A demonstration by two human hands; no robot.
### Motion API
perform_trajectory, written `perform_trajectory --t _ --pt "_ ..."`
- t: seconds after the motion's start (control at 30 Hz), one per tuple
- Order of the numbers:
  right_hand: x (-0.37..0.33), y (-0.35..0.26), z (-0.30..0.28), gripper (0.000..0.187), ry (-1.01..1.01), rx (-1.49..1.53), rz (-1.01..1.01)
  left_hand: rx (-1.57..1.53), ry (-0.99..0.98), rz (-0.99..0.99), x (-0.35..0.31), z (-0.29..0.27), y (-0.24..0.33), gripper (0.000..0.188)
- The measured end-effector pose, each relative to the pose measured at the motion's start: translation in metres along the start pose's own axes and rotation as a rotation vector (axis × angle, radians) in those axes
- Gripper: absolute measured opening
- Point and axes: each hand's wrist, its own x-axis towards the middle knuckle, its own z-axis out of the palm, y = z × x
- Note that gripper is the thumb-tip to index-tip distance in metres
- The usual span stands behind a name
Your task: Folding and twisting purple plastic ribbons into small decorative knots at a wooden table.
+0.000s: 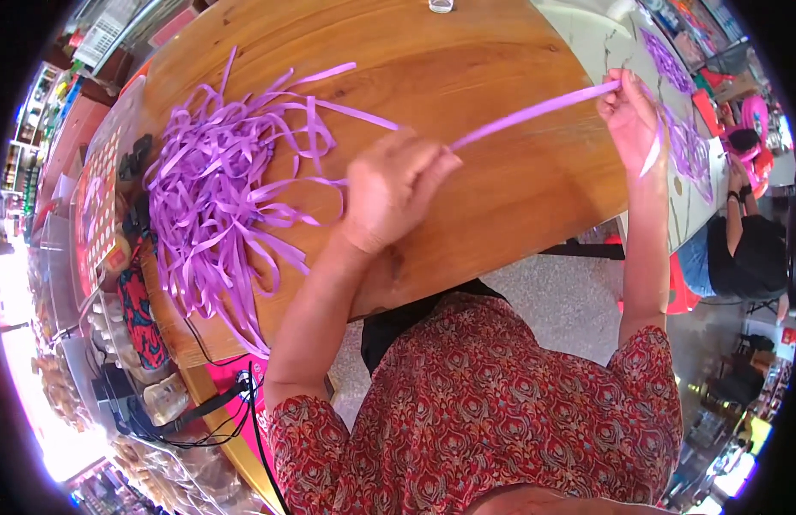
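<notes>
A purple ribbon [535, 112] stretches taut above the wooden table between my two hands. My left hand [389, 190] is closed around its left part, fingers curled together. On the right, my right hand [634, 116] pinches the ribbon between thumb and fingers, and a short pale end hangs beside the wrist. To the left of my left hand lies a tangled heap of purple ribbons [213, 172]. Some strands run from the heap toward my left hand; whether the held ribbon is one of them is hidden by the hand.
The wooden table [501, 206] spreads before me, with a small glass [441, 5] at its far edge. On the right, a pale marble-patterned table [587, 39] carries more purple ribbons [691, 159]. A person in black [758, 249] sits beyond. Black cables [213, 438] hang at lower left.
</notes>
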Motion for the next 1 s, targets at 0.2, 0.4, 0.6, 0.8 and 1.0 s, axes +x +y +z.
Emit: perform_trajectory --t 0.2,0.4,0.6,0.8,1.0 --pt "-0.005 0.009 -0.028 0.022 0.18 -0.226 -0.118 0.08 0.2 -0.212 0.007 -0.023 -0.03 0.013" --pt "-0.017 0.025 0.014 0.018 0.186 -0.498 -0.079 0.824 0.182 -0.077 0.016 -0.047 -0.03 0.023" --pt "-0.034 0.04 0.087 0.015 -0.266 -0.62 -0.218 0.1 0.146 -0.041 0.024 0.01 0.019 0.034" --pt "-0.029 0.036 0.102 0.026 -0.411 -0.978 -0.837 -0.917 -0.058 -0.771 0.04 0.022 0.052 0.026" --pt "-0.034 0.029 0.089 0.026 -0.421 -0.917 -0.641 -0.77 -0.057 -0.72 0.033 0.027 0.05 0.015"
